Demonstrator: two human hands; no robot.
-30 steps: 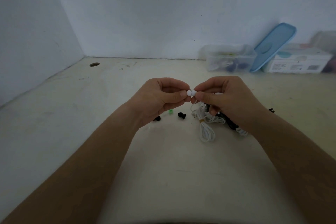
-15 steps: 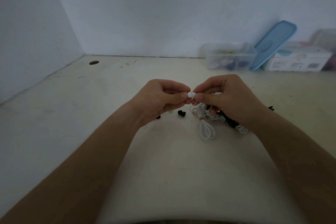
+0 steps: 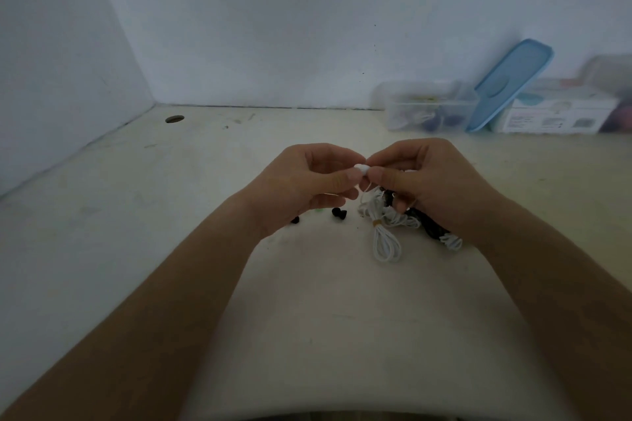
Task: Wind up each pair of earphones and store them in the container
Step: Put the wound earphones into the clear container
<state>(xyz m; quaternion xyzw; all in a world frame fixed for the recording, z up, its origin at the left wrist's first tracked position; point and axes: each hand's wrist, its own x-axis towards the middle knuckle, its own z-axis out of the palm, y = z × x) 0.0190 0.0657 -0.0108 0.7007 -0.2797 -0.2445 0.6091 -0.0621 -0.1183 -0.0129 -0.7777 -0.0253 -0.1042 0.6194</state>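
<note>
Pale desk (image 3: pixel 205 181) and a white corner wall fill the view. Above it, the left hand (image 3: pixel 307 181) and right hand (image 3: pixel 434 184) both pinch one white earbud (image 3: pixel 362 168), just as a second ago, so no winding has advanced. At the back right, a clear container (image 3: pixel 427 106) holds a few blurred items, with its blue lid (image 3: pixel 509 85) leaning beside it. A banded white cable (image 3: pixel 386 243) and black earphones (image 3: pixel 431 225) lie below the right hand, with a loose black ear tip (image 3: pixel 339 214) nearby.

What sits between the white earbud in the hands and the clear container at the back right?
Nothing visible. The left hand and right hand pinch the earbud; only bare table lies between it and the container, whose blue lid leans beside it, off the top.
</note>
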